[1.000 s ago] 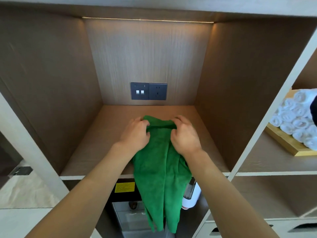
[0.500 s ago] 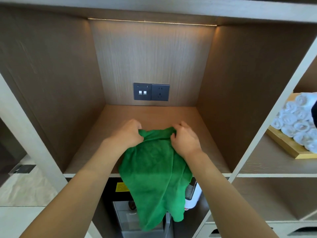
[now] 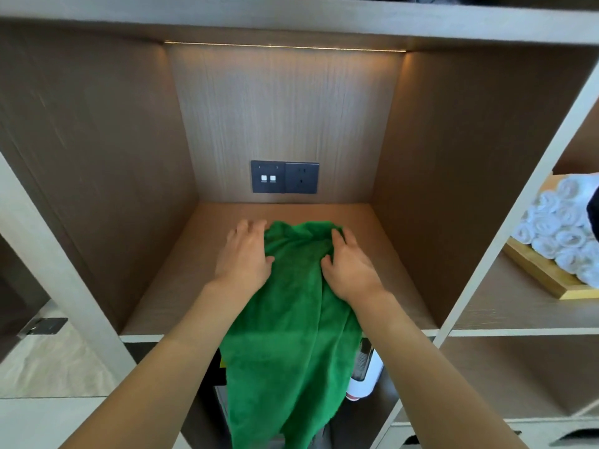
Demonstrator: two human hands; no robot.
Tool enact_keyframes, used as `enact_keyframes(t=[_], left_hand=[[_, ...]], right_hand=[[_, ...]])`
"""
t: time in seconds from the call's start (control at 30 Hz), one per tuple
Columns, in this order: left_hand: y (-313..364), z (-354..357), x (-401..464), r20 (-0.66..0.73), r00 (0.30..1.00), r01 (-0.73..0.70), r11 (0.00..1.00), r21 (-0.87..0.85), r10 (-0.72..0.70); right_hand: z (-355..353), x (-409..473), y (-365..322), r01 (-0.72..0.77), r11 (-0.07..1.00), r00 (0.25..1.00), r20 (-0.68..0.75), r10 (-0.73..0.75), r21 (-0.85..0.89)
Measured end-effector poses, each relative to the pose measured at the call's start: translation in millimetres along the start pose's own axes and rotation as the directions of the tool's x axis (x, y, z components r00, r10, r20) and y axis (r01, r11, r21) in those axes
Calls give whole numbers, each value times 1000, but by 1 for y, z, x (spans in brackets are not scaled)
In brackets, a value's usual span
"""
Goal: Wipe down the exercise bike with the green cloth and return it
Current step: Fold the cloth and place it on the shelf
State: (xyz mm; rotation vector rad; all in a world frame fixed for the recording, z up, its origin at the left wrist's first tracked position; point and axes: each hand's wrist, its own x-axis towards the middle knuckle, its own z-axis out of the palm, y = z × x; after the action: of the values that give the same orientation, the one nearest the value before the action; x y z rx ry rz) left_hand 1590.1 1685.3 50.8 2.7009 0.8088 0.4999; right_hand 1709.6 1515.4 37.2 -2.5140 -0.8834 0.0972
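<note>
The green cloth (image 3: pixel 291 286) lies with its top end on the floor of a wooden shelf compartment (image 3: pixel 168 286). Its lower half hangs over the front edge. My left hand (image 3: pixel 246 254) rests on the cloth's upper left edge with the fingers stretched forward onto the shelf. On the upper right edge, my right hand (image 3: pixel 350 267) presses down with its fingers extended and thumb spread. The exercise bike is not in view.
A dark switch and socket plate (image 3: pixel 284 176) sits on the compartment's back wall. Rolled white towels (image 3: pixel 557 234) lie on a wooden tray (image 3: pixel 538 277) in the compartment to the right. A white bottle (image 3: pixel 363 377) stands on the shelf below, partly behind the cloth.
Both hands pushed the cloth's top end further into the compartment. Their fingers went from pinching the bunched cloth to lying extended on it.
</note>
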Motion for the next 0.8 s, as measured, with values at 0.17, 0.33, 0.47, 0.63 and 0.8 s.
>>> enact_keyframes(t=[0.17, 0.33, 0.47, 0.63, 0.8], left_hand=[[-14, 5, -11, 122, 987, -114, 988, 102, 101], [-27, 1, -20, 132, 991, 0, 973, 231, -31], [-29, -2, -33, 90, 993, 48, 956, 290, -78], [-42, -8, -49, 161, 985, -73, 994, 87, 58], [-52, -19, -92, 162, 978, -142, 988, 53, 132]], right_hand=[[0, 4, 1, 19, 992, 999, -23, -22, -121], [-3, 4, 5, 81, 987, 997, 3, -81, -136], [-1, -6, 0, 315, 942, 949, 38, -313, -112], [-5, -25, 0, 370, 927, 924, 129, -360, -65], [-11, -73, 18, 342, 936, 937, 102, -334, -84]])
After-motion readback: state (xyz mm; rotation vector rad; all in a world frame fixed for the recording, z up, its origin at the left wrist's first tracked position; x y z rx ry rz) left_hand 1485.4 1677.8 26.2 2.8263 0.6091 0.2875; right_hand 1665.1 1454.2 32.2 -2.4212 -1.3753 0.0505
